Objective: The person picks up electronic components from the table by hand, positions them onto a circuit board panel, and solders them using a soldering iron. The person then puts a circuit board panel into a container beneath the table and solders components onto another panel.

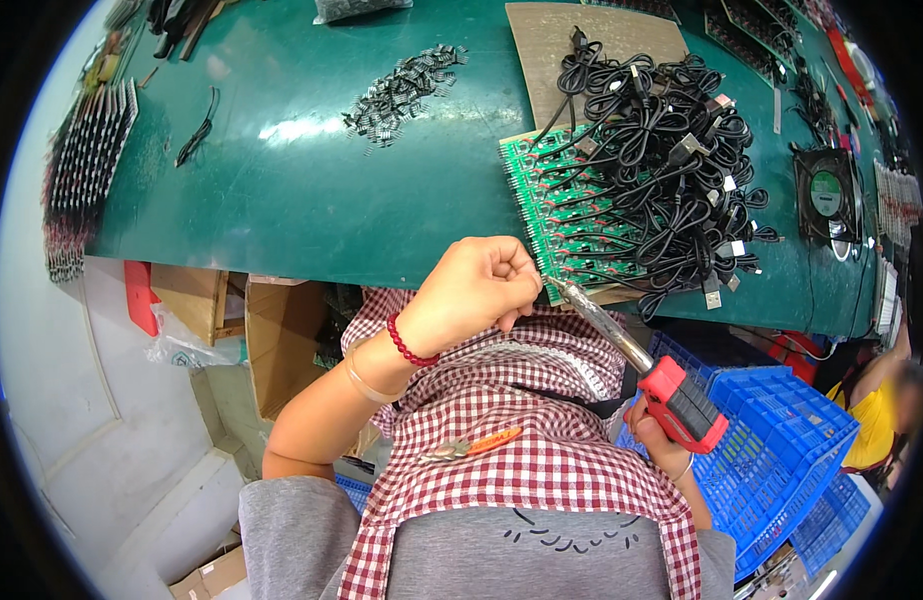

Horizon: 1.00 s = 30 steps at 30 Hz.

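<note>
My left hand is closed, thumb against curled fingers, beside the near left corner of a green circuit board panel. Whatever those fingers hold, if anything, is hidden. In my right hand is a soldering iron with a red and black grip and a long metal barrel. Its tip points up and left, at the panel's near edge close to my left fingers; whether it touches cannot be told. Bundled black USB cables lie over the panel's right side, their wires running onto it.
A piece of brown cardboard lies beneath the cables. Small black parts form a pile on the green table. Stacked boards stand far left, a black fan right. Blue crates sit below; another person is at right.
</note>
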### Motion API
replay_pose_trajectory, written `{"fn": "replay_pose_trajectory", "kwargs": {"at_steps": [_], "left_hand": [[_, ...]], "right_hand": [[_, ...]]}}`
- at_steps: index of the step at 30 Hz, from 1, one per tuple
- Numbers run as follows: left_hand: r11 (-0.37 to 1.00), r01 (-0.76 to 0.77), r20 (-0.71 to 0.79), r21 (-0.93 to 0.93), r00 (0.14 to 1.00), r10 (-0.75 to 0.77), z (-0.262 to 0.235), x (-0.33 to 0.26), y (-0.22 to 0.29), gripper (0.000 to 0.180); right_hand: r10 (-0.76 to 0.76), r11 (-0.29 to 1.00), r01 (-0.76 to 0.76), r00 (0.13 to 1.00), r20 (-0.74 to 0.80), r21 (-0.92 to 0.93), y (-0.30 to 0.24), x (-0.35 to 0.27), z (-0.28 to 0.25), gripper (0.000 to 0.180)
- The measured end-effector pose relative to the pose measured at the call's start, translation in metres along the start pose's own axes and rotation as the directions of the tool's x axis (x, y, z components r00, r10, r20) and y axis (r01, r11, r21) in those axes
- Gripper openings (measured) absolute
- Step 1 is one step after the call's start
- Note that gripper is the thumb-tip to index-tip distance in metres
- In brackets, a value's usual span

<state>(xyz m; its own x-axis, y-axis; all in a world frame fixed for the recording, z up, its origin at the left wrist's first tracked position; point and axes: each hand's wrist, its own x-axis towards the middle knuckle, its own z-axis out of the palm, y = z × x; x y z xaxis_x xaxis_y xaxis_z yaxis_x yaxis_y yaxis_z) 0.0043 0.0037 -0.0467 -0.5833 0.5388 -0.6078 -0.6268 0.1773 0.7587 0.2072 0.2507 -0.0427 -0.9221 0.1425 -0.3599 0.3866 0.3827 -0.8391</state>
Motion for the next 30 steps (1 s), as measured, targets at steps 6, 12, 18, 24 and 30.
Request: {"fn": "replay_pose_trajectory", "kwargs": {"at_steps": [6, 12, 18, 24, 30], "left_hand": [[1.000, -0.006, -0.011, 0.007, 1.000, 0.006, 0.001, 0.001, -0.001, 0.007], [1.000, -0.015, -0.012, 0.003, 1.000, 0.015, 0.001, 0.001, -0.001, 0.008], [1.000, -0.015, -0.024, 0.024, 1.000, 0.016, 0.001, 0.000, 0.000, 0.009], [1.000, -0.009, -0.028, 0.022, 1.000, 0.010, 0.002, 0.000, 0.000, 0.008], [1.000, -0.020, -0.031, 0.017, 0.999, 0.020, 0.002, 0.000, -0.002, 0.007]], "right_hand": [[0.034, 0.999, -0.033, 0.999, 0.022, -0.043, 0.005, -0.004, -0.004, 0.017], [0.034, 0.999, -0.031, 0.997, 0.070, -0.041, 0.016, -0.010, -0.009, 0.016], [0.021, 0.991, -0.019, 1.000, -0.016, 0.130, -0.001, -0.006, -0.005, 0.015], [0.071, 0.971, -0.064, 0.997, -0.023, 0.231, -0.003, 0.000, 0.000, 0.017], [0.074, 0.977, -0.063, 0.996, -0.049, 0.205, 0.000, -0.002, 0.002, 0.019]]}}
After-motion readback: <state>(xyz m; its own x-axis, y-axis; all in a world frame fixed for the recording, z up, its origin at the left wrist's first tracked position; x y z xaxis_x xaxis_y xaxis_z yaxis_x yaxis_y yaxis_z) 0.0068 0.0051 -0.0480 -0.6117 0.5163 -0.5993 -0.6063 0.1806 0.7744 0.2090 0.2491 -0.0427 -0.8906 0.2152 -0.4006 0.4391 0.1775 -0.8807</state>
